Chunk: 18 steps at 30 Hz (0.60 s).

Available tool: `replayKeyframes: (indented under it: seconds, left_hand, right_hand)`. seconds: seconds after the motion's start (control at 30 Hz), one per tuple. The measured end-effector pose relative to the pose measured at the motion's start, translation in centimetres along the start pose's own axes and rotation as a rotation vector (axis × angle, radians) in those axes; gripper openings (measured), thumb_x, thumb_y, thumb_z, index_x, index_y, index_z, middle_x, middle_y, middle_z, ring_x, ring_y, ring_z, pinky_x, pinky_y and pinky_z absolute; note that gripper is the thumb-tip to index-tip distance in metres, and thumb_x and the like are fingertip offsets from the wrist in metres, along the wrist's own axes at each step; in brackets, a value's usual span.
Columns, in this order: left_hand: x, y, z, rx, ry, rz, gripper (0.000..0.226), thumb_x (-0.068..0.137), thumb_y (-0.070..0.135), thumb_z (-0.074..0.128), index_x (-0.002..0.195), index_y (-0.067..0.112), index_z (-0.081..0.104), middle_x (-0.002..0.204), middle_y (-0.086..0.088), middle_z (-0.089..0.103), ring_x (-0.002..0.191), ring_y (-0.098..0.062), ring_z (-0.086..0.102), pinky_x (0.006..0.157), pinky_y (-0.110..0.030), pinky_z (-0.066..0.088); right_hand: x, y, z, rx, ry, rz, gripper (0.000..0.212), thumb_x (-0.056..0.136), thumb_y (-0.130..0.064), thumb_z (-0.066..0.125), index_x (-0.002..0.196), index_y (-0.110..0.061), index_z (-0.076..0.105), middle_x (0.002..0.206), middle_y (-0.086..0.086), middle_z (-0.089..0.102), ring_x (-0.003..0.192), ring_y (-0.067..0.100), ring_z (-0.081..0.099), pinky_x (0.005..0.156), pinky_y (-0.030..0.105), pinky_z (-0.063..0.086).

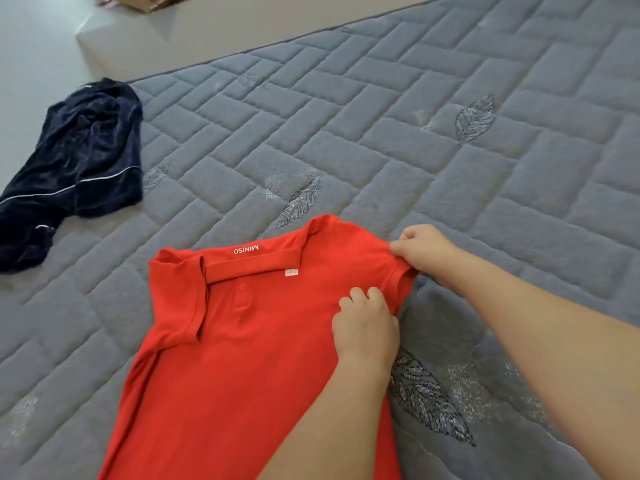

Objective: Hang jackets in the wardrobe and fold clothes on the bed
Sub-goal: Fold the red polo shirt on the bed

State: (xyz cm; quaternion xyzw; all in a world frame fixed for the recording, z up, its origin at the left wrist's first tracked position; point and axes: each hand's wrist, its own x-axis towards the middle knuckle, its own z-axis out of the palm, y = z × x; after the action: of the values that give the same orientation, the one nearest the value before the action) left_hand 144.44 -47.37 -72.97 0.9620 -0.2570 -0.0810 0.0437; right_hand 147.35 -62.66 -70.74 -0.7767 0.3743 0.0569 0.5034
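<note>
Red polo shirt, front up on the quilted grey bed. Right hand pinches its shoulder seam in curled fingers; left hand grips the fabric just below. Crumpled navy garment, well apart.

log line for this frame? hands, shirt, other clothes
phase: folding red polo shirt on mattress | right hand: pinches shoulder | left hand: grips side edge | navy garment: crumpled, unfolded

Red shirt — hem cut off below.
</note>
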Motion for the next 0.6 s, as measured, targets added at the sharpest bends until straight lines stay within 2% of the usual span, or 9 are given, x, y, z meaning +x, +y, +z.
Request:
replayKeyframes:
  seconds: [0.07, 0.17, 0.23, 0.3, 0.33, 0.37, 0.43, 0.5, 0.6]
  left_hand:
    - [0.4, -0.5, -0.6, -0.227, -0.067, -0.131, 0.022, 0.087, 0.028, 0.051, 0.098, 0.012, 0.061, 0.104, -0.013, 0.06, 0.099, -0.035, 0.057, 0.076, -0.041, 0.047]
    - [1.6, -2.3, -2.4, -1.125, -0.178, -0.633, 0.015, 0.087, 0.016, 0.053, 0.077, 0.013, 0.063, 0.08, -0.009, 0.061, 0.078, -0.028, 0.057, 0.07, -0.037, 0.045]
    - [1.8, -3.8, -3.1, -1.514, -0.256, -0.893, 0.012, 0.088, 0.018, 0.053, 0.078, 0.019, 0.06, 0.072, -0.002, 0.058, 0.067, -0.019, 0.052, 0.063, -0.031, 0.04]
    - [1.7, -5.8, -3.2, -1.737, -0.376, -0.975, 0.019, 0.094, 0.024, 0.045, 0.088, 0.016, 0.061, 0.076, -0.005, 0.066, 0.073, -0.021, 0.059, 0.066, -0.031, 0.045]
    - [1.5, -6.9, -3.0, -1.796, -0.419, -0.995, 0.026, 0.097, 0.028, 0.04, 0.091, 0.014, 0.061, 0.08, -0.008, 0.068, 0.077, -0.024, 0.062, 0.069, -0.033, 0.047]
    - [1.3, -8.0, -2.8, -1.821, -0.44, -1.016, 0.031, 0.098, 0.03, 0.036, 0.095, 0.011, 0.06, 0.084, -0.01, 0.069, 0.08, -0.027, 0.063, 0.072, -0.035, 0.049]
    - [0.7, -9.7, -2.4, -1.83, -0.455, -1.039, 0.039, 0.1, 0.032, 0.029, 0.109, 0.008, 0.058, 0.101, -0.014, 0.069, 0.082, -0.028, 0.064, 0.073, -0.037, 0.05]
    - [-0.1, -11.1, -2.2, -1.765, -0.413, -1.046, 0.039, 0.101, 0.03, 0.028, 0.117, 0.007, 0.054, 0.113, -0.014, 0.067, 0.081, -0.026, 0.064, 0.07, -0.036, 0.049]
    - [-1.5, -13.5, -2.3, -1.542, -0.244, -1.062, 0.024, 0.097, 0.021, 0.035, 0.095, 0.007, 0.054, 0.091, -0.011, 0.068, 0.068, -0.024, 0.063, 0.06, -0.029, 0.047]
  right_hand:
    - [-0.3, -0.9, -0.5, 0.084, -0.038, 0.014, 0.031, 0.083, -0.005, 0.063, 0.059, -0.015, 0.045, 0.053, 0.005, 0.043, 0.046, 0.016, 0.039, 0.041, 0.02, 0.03]
    - [-0.8, -3.4, -0.4, 0.287, -0.104, -0.006, 0.034, 0.083, 0.0, 0.063, 0.061, -0.017, 0.043, 0.047, 0.001, 0.04, 0.033, 0.009, 0.036, 0.033, 0.014, 0.025]
    - [-1.2, -5.6, 1.2, 0.33, -0.166, -0.1, 0.032, 0.085, -0.006, 0.067, 0.064, -0.019, 0.046, 0.05, -0.002, 0.046, 0.043, 0.008, 0.041, 0.039, 0.019, 0.031]
    - [-1.6, -7.3, 4.2, 0.252, -0.207, -0.205, 0.01, 0.09, -0.014, 0.065, 0.083, -0.017, 0.058, 0.075, 0.002, 0.062, 0.065, 0.012, 0.054, 0.057, 0.022, 0.042]
    - [-1.7, -7.4, 6.0, 0.131, -0.228, -0.228, 0.01, 0.094, -0.02, 0.06, 0.103, -0.015, 0.061, 0.096, 0.007, 0.066, 0.084, 0.017, 0.06, 0.072, 0.025, 0.048]
    - [-1.9, -7.0, 8.0, -0.069, -0.261, -0.244, 0.029, 0.097, -0.027, 0.053, 0.123, -0.016, 0.057, 0.12, 0.01, 0.064, 0.106, 0.022, 0.06, 0.092, 0.033, 0.047]
    - [-3.3, -5.1, 11.5, -0.532, -0.279, -0.243, 0.049, 0.101, -0.039, 0.037, 0.145, -0.019, 0.038, 0.149, 0.01, 0.043, 0.138, 0.027, 0.039, 0.116, 0.047, 0.025]
    - [-4.9, -2.9, 14.1, -0.761, -0.153, -0.292, 0.055, 0.101, -0.043, 0.031, 0.151, -0.018, 0.029, 0.161, 0.007, 0.022, 0.149, 0.025, 0.015, 0.118, 0.053, 0.004]
    - [-7.3, -0.7, 16.8, -0.854, 0.009, -0.356, 0.064, 0.1, -0.044, 0.033, 0.155, -0.016, 0.017, 0.164, 0.006, 0.008, 0.151, 0.023, 0.003, 0.119, 0.05, -0.003]
